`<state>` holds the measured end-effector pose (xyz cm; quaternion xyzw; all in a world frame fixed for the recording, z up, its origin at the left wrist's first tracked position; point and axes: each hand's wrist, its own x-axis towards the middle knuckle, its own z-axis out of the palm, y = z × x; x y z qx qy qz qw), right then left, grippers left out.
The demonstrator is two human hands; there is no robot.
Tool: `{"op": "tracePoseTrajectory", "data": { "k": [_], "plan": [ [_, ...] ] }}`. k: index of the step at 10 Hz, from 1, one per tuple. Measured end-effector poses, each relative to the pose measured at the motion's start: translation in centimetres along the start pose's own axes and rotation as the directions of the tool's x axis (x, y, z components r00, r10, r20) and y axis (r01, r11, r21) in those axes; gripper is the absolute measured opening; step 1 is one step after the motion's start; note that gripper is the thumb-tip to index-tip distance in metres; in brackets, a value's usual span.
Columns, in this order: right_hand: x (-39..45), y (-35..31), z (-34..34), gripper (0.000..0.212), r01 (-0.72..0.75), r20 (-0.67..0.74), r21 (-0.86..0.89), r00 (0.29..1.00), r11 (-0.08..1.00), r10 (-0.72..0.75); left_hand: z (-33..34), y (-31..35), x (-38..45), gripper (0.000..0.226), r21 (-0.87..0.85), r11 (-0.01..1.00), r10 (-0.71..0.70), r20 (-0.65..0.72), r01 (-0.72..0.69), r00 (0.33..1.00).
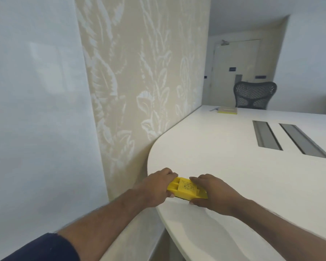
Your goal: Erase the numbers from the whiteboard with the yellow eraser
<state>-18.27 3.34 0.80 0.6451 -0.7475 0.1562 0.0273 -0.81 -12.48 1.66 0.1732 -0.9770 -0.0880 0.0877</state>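
Note:
The yellow eraser lies at the near left edge of the white table, with a printed label on its top. My left hand grips its left end, fingers curled over the far side. My right hand grips its right end, thumb at the near side. A glossy white whiteboard covers the wall on the left; no numbers are visible on the part in view.
A beige leaf-patterned wall panel runs beside the table. Two grey cable slots are set in the tabletop. A notebook lies at the far end, with a black mesh chair behind it.

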Motion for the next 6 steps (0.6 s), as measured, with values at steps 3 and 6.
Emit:
{"op": "tracePoseTrajectory", "data": {
  "k": [3,6],
  "plan": [
    [-4.0,1.3,1.4,0.069,-0.176,0.136,0.068,0.977,0.982,0.165,3.9,1.1,2.1,0.056,-0.051,0.996,0.078,0.224,-0.069,0.972],
    [-3.6,0.8,1.1,0.074,-0.188,0.108,0.029,0.977,0.982,0.184,3.7,0.7,1.2,0.075,-0.095,0.995,0.038,0.215,-0.018,0.976]
  ]
}}
